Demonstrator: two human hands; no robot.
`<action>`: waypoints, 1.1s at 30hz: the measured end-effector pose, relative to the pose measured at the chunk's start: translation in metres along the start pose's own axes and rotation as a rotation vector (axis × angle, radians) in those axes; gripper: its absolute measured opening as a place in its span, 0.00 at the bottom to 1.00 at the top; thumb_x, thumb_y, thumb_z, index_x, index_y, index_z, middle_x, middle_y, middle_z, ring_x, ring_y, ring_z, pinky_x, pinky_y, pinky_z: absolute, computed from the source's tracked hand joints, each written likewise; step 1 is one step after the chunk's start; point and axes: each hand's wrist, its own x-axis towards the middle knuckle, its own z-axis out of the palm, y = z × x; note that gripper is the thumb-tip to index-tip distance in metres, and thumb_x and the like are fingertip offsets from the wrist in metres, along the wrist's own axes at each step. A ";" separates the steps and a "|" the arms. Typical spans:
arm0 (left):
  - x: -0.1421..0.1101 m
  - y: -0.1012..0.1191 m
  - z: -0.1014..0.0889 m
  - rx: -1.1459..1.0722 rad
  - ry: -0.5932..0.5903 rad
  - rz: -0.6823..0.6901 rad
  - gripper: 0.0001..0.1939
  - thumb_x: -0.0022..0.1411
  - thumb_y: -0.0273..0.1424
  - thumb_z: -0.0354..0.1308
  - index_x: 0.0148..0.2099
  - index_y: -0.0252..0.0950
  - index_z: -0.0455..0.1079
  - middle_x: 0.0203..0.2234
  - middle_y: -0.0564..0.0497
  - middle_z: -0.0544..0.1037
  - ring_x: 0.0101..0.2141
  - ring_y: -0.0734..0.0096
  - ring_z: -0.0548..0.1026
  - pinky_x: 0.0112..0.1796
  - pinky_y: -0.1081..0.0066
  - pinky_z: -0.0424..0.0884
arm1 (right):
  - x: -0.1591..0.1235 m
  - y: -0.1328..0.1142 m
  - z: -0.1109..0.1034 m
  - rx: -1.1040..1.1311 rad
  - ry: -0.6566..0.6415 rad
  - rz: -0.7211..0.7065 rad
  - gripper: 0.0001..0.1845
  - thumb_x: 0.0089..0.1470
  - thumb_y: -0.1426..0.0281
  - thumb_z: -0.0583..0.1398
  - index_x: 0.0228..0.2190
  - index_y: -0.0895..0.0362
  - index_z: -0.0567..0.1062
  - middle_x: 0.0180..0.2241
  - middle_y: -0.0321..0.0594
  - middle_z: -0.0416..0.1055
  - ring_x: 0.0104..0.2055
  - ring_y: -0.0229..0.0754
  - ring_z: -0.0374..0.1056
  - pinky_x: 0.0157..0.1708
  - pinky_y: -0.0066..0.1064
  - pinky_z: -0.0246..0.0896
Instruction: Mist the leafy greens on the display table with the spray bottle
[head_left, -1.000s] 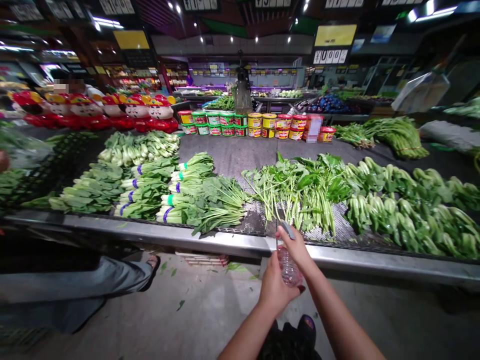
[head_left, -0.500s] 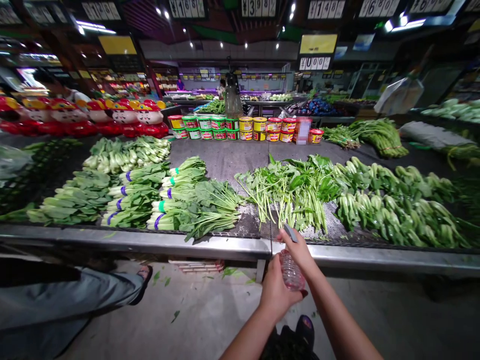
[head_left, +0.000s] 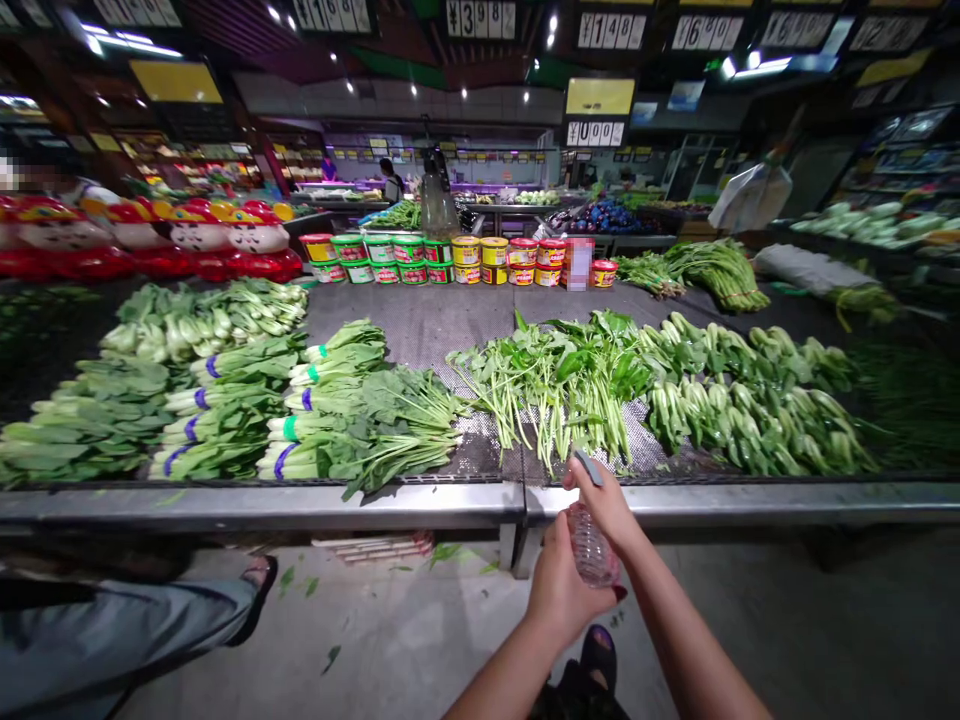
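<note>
A small clear plastic bottle (head_left: 590, 548) sits between my two hands, in front of a produce stand. My left hand (head_left: 559, 590) is wrapped round its lower part from the left. My right hand (head_left: 609, 503) is closed over its upper end, with a small grey flat piece (head_left: 589, 467) sticking up past the fingers. Both hands hover just in front of the stand's metal front rail (head_left: 375, 505). The nearest produce is a loose pile of long-stemmed leafy greens (head_left: 562, 385) right behind my hands.
Bundled greens with purple and green bands (head_left: 300, 400) lie at left, bok choy (head_left: 750, 400) at right. Coloured tubs (head_left: 457, 259) and red figurines (head_left: 150, 238) line the back. Another person's leg and sandal (head_left: 150, 620) reach in from lower left. My own sandalled foot (head_left: 600, 650) shows below.
The view has pulled back and tilted up a little, so the stand sits lower in the picture. My hands keep the same hold on the bottle. The other person's leg has slid left.
</note>
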 end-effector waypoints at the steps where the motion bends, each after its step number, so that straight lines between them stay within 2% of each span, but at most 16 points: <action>1: 0.000 0.000 0.002 0.010 0.006 0.012 0.47 0.31 0.32 0.71 0.56 0.38 0.55 0.48 0.44 0.66 0.47 0.54 0.68 0.47 0.61 0.66 | 0.000 -0.001 -0.001 -0.004 -0.003 0.004 0.24 0.52 0.48 0.51 0.24 0.55 0.69 0.26 0.39 0.69 0.28 0.42 0.65 0.26 0.31 0.62; 5: 0.002 -0.004 0.006 0.063 0.035 0.013 0.46 0.30 0.32 0.71 0.54 0.37 0.57 0.46 0.43 0.68 0.45 0.53 0.69 0.45 0.60 0.67 | 0.000 -0.002 -0.001 0.001 -0.012 0.014 0.24 0.53 0.49 0.50 0.21 0.55 0.67 0.21 0.37 0.66 0.23 0.39 0.62 0.23 0.29 0.59; 8: 0.004 -0.007 0.006 0.062 0.028 0.023 0.47 0.31 0.33 0.71 0.55 0.38 0.56 0.48 0.44 0.67 0.46 0.53 0.69 0.46 0.61 0.67 | 0.002 0.002 0.000 0.042 -0.001 0.038 0.23 0.52 0.48 0.51 0.22 0.55 0.67 0.22 0.37 0.67 0.24 0.39 0.63 0.22 0.30 0.60; 13: 0.008 -0.009 0.006 0.133 0.004 0.010 0.52 0.32 0.32 0.71 0.59 0.38 0.50 0.50 0.43 0.64 0.48 0.53 0.67 0.48 0.61 0.65 | 0.003 0.007 0.000 0.236 0.035 0.149 0.23 0.48 0.49 0.56 0.35 0.56 0.70 0.35 0.44 0.71 0.37 0.47 0.68 0.28 0.34 0.66; 16: 0.009 -0.007 0.006 0.139 -0.013 0.012 0.49 0.32 0.31 0.70 0.57 0.38 0.52 0.49 0.44 0.65 0.47 0.54 0.68 0.46 0.62 0.66 | 0.001 0.009 -0.002 0.315 0.058 0.165 0.24 0.47 0.50 0.57 0.38 0.56 0.70 0.38 0.45 0.72 0.41 0.48 0.68 0.31 0.35 0.67; 19: 0.008 -0.005 0.007 0.140 -0.045 0.005 0.46 0.32 0.31 0.70 0.55 0.39 0.55 0.46 0.45 0.67 0.45 0.54 0.69 0.45 0.62 0.66 | -0.001 0.012 -0.006 0.212 0.077 0.112 0.23 0.48 0.49 0.55 0.30 0.56 0.71 0.32 0.43 0.72 0.32 0.44 0.68 0.27 0.33 0.65; 23: 0.007 -0.002 0.011 0.125 -0.093 -0.010 0.46 0.31 0.32 0.71 0.54 0.38 0.55 0.47 0.44 0.68 0.46 0.53 0.68 0.45 0.62 0.66 | -0.003 0.017 -0.012 0.059 0.117 0.087 0.25 0.50 0.47 0.52 0.22 0.55 0.67 0.24 0.39 0.69 0.23 0.39 0.62 0.23 0.31 0.60; 28: 0.008 0.005 0.019 0.129 -0.117 0.002 0.44 0.30 0.32 0.71 0.52 0.36 0.58 0.45 0.44 0.69 0.45 0.54 0.69 0.45 0.62 0.66 | -0.003 0.020 -0.024 -0.009 0.156 0.101 0.25 0.51 0.47 0.51 0.21 0.55 0.67 0.21 0.39 0.68 0.24 0.40 0.64 0.24 0.31 0.59; 31: 0.011 0.009 0.024 0.116 -0.096 0.020 0.42 0.30 0.32 0.71 0.51 0.36 0.58 0.44 0.45 0.70 0.43 0.56 0.70 0.43 0.63 0.67 | 0.001 0.022 -0.032 -0.006 0.161 0.080 0.24 0.50 0.48 0.53 0.23 0.56 0.70 0.25 0.41 0.71 0.29 0.44 0.68 0.28 0.32 0.62; 33: 0.014 0.011 0.026 0.109 -0.068 0.035 0.44 0.30 0.32 0.71 0.52 0.37 0.58 0.44 0.46 0.70 0.43 0.57 0.70 0.43 0.64 0.68 | 0.004 0.022 -0.036 0.038 0.166 0.084 0.22 0.49 0.49 0.55 0.29 0.57 0.72 0.30 0.43 0.73 0.34 0.46 0.70 0.31 0.34 0.65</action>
